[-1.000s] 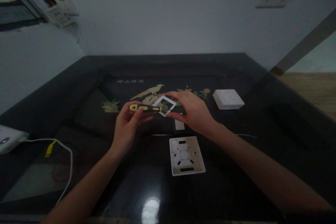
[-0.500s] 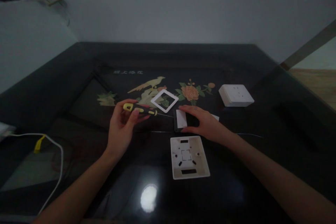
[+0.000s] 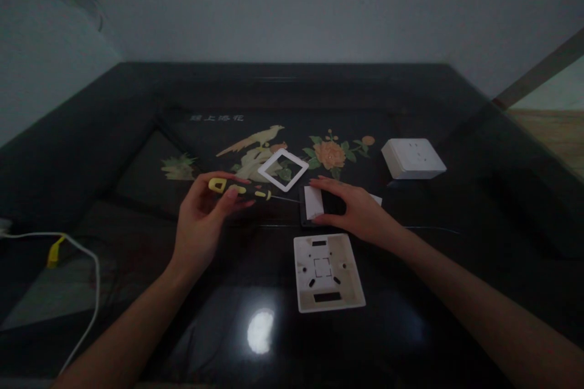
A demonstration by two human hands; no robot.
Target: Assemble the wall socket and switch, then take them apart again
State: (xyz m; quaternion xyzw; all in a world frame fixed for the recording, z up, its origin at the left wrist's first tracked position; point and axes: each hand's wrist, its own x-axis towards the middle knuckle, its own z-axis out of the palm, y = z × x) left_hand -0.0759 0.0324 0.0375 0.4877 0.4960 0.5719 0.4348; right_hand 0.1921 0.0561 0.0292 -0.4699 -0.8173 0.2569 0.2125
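A yellow and black screwdriver (image 3: 246, 191) lies in the closed fingers of my left hand (image 3: 205, 216). Its thin shaft points right, and the tip reaches the left edge of a dark switch or socket module (image 3: 303, 214) with a white face part (image 3: 312, 202). My right hand (image 3: 358, 209) grips this module from above, thumb on the near side and fingers on the far side; the palm hides much of it. Just behind them lies a white square frame (image 3: 297, 181). Nearer to me sits an open white wall-mount box (image 3: 325, 300), its hollow side up.
A white socket box (image 3: 416, 158) stands at the right on the glossy black table (image 3: 219, 328). A white cable (image 3: 97, 292) with a yellow tag (image 3: 55, 253) runs along the left. Walls border the table at the back and left.
The view has shifted slightly, so the table and objects appear moved a little. Both hands keep their grips, and the screwdriver tip stays at the module's left edge.
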